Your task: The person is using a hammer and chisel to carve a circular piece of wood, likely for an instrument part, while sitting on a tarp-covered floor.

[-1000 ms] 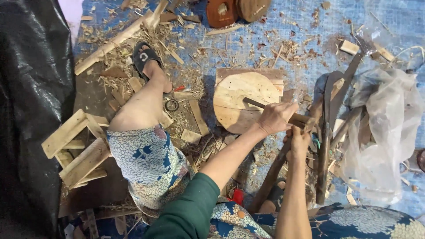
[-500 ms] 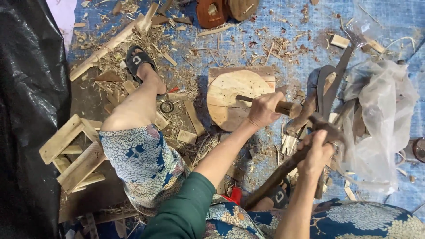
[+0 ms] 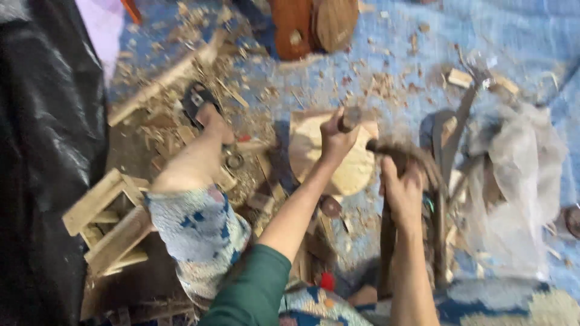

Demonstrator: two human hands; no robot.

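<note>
The left hand (image 3: 336, 137) is wrapped tight around a short wooden handle (image 3: 349, 118), fingers fully closed, and it sits right over the round pale wooden block (image 3: 329, 160), which is our landmark here. That block lies flat on the blue tarp (image 3: 519, 36) in the middle of the scene, its cut face up. Just to the right of the block, the right hand (image 3: 401, 192) is clenched round a dark tool (image 3: 403, 154) whose curved upper part arches away from the block's right edge; the picture is blurred, so I cannot tell what kind of head the tool carries. Left of the block, a bare leg stretches out, the foot in a dark sandal (image 3: 194, 101) up and to the left of the block. Wood shavings (image 3: 244, 90) are scattered thick between the sandal and the block. Farther left, well apart from the block, a small frame of pale wooden slats (image 3: 106, 220) lies beside a black plastic sheet (image 3: 42, 157). Above the block, near the top edge, two reddish-brown rounded wooden pieces (image 3: 314, 24) rest on the tarp. To the right of the block, beyond the right hand, a crumpled clear plastic bag (image 3: 513, 181) sits heaped, with long dark tools (image 3: 456, 130) lying between it and the block.
</note>
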